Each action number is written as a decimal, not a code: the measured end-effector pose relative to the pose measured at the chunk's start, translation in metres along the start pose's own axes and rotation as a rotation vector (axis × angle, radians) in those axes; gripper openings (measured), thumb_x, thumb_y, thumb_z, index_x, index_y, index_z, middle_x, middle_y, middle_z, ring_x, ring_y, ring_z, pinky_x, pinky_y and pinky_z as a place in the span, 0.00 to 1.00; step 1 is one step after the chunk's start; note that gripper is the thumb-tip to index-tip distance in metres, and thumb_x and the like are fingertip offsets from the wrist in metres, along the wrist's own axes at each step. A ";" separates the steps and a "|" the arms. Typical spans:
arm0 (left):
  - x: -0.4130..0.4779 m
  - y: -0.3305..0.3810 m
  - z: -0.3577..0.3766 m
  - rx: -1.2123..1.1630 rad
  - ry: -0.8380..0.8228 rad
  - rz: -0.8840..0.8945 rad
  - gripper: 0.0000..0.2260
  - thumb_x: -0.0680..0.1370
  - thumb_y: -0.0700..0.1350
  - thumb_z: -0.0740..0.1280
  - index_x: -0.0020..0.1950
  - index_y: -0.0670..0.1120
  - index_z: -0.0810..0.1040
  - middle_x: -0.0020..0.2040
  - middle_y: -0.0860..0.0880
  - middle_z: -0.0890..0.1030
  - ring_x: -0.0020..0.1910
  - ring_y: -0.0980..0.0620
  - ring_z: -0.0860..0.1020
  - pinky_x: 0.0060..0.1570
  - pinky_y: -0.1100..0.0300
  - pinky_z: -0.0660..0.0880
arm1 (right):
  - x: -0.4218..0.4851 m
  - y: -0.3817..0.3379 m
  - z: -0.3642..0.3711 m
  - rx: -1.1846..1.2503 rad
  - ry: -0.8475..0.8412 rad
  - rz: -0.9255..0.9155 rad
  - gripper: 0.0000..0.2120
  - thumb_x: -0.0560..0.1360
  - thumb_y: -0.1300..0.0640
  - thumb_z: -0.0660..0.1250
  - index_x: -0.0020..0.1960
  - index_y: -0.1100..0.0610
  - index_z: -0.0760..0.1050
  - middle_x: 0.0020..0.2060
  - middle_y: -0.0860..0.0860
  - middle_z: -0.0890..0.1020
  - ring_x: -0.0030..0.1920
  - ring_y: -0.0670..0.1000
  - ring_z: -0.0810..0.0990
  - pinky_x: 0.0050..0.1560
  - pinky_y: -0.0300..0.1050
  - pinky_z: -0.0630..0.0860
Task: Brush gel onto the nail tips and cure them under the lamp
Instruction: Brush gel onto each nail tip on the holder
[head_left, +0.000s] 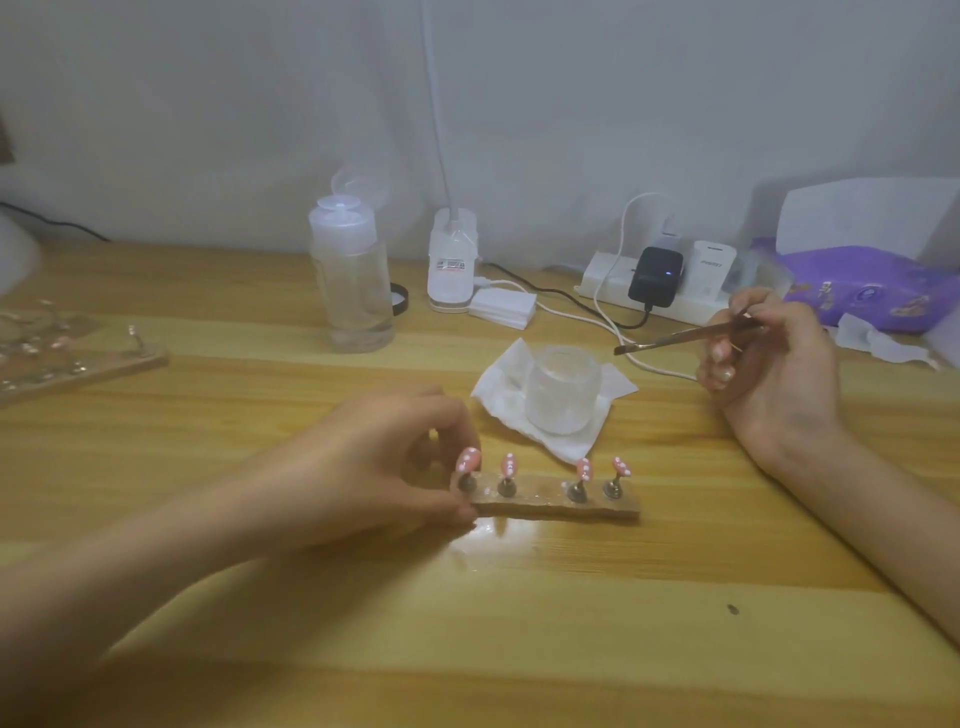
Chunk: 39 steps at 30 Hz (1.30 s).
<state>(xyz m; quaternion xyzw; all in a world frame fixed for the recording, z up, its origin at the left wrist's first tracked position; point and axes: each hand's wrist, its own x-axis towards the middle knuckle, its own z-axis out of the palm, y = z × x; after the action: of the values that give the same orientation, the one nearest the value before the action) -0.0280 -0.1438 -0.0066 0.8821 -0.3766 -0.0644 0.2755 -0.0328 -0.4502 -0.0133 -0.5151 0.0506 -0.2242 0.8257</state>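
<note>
**Left hand (374, 462) pinching a narrow wooden nail-tip bar (556, 508), right hand (769, 364) gripping a thin metal-handled brush (685, 335)**

Nearest the viewer, the left hand rests on the pale wooden worktop (467, 623). Its thumb and fingers are curled and clamped on the left end of the bar. Four small bronze posts (576, 491) stand along the bar. Each carries one pink nail tip with white dots (509, 464), so there are four tips in all, with a wider gap between the second and third.

Just behind the bar, one frosted glass jar (563, 389) sits on one crumpled white tissue (571, 447).

At the right, the right hand is raised with its fingers closed around the brush. The flat dark tip points left and stays apart from the jar.

Further back are one clear plastic bottle (353, 280), one white power strip (597, 275) with plugs in it, and one purple packet (872, 286). A second wooden bar (78, 364) lies at the far left, too blurred to count what it holds.
</note>
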 end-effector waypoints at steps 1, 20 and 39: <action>-0.003 -0.002 0.003 -0.046 0.056 0.005 0.10 0.67 0.53 0.77 0.43 0.57 0.78 0.45 0.61 0.76 0.46 0.57 0.74 0.42 0.67 0.69 | 0.000 0.000 0.000 -0.001 0.000 0.001 0.13 0.79 0.62 0.51 0.39 0.54 0.67 0.26 0.49 0.70 0.25 0.46 0.67 0.25 0.37 0.61; -0.008 -0.003 0.015 -0.342 0.110 -0.005 0.10 0.67 0.49 0.79 0.44 0.56 0.83 0.43 0.63 0.80 0.43 0.62 0.75 0.43 0.73 0.68 | -0.003 0.000 0.003 -0.047 -0.049 0.001 0.13 0.79 0.62 0.49 0.38 0.54 0.66 0.25 0.48 0.70 0.25 0.46 0.66 0.26 0.38 0.59; 0.002 0.014 0.004 -0.155 0.390 0.276 0.05 0.74 0.46 0.75 0.42 0.51 0.80 0.43 0.59 0.83 0.41 0.58 0.79 0.42 0.68 0.72 | -0.001 0.001 0.002 0.008 -0.031 0.033 0.12 0.80 0.60 0.54 0.40 0.53 0.69 0.25 0.50 0.71 0.26 0.46 0.70 0.25 0.36 0.65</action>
<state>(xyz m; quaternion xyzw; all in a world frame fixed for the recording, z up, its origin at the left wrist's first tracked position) -0.0369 -0.1552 -0.0022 0.7943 -0.4270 0.1165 0.4161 -0.0331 -0.4480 -0.0134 -0.5144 0.0456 -0.2029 0.8319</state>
